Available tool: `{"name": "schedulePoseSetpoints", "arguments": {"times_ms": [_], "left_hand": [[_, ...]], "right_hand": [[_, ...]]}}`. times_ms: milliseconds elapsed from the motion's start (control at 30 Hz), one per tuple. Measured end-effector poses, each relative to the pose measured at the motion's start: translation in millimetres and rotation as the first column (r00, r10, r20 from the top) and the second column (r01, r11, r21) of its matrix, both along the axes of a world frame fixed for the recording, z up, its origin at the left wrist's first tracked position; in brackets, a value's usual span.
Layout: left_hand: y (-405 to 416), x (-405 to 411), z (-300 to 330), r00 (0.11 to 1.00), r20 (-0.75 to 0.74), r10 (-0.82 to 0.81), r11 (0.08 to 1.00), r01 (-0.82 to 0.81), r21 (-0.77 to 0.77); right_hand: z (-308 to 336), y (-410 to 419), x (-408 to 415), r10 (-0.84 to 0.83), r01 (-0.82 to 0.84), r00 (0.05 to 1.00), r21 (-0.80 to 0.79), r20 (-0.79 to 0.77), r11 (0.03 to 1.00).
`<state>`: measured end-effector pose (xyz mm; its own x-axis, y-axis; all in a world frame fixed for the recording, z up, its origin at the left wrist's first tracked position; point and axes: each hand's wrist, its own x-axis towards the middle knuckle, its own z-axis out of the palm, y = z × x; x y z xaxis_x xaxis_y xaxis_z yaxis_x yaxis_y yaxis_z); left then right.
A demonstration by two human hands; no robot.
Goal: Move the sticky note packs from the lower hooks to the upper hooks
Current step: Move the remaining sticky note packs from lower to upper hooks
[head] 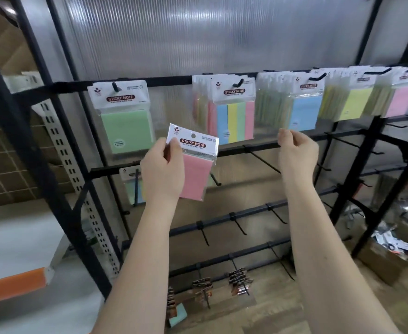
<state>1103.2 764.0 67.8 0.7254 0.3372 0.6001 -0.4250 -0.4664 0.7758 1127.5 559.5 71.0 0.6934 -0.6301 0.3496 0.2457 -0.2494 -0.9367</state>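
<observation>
While the left hand (162, 169) pinches the pink sticky note pack (193, 162) upright, the green pack's upper hook (115, 87) sits up-left of its fingers (174, 147), nearer than the right hand's (295, 153) loosely curled, empty ones.

We have one head-worn wide-angle view, looking forward and slightly down from close to the black hook rack (232, 79), both forearms reaching up from the bottom edge and the floor visible below, with no second view to share it.

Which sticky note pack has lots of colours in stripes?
The striped pack on the second upper hook from the left: pink, blue, yellow and green side by side. The other front packs there show a single colour.
</observation>
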Motion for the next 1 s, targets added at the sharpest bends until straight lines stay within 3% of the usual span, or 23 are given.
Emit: {"name": "schedulePoseSetpoints", "arguments": {"times_ms": [200, 500, 600, 867, 1000], "left_hand": [[-42, -3, 1, 0.991, 0.043, -0.127, 0.991, 0.126, 0.032], [-140, -2, -1, 0.974, 0.057, -0.22, 0.974, 0.216, 0.061], [-185, -5, -2, 0.979, 0.071, -0.193, 0.98, 0.189, 0.06], [-317, -12, -3, 0.975, 0.1, -0.197, 0.972, 0.207, -0.11], [-368, -13, 3, 0.978, 0.069, -0.197, 0.973, 0.203, -0.107]], "right_hand": [[-31, -52, -36, -0.117, 0.096, 0.977, -0.119, -0.18, 0.988], [-44, -156, -62, -0.17, 0.159, 0.952, -0.064, -0.255, 0.985], [-45, -202, -66, -0.141, 0.122, 0.946, -0.081, -0.291, 0.989], [-33, -332, -82, -0.046, -0.152, 0.869, -0.355, -0.492, 0.922], [-33, -382, -82, -0.042, -0.155, 0.887, -0.383, -0.459, 0.911]]}}
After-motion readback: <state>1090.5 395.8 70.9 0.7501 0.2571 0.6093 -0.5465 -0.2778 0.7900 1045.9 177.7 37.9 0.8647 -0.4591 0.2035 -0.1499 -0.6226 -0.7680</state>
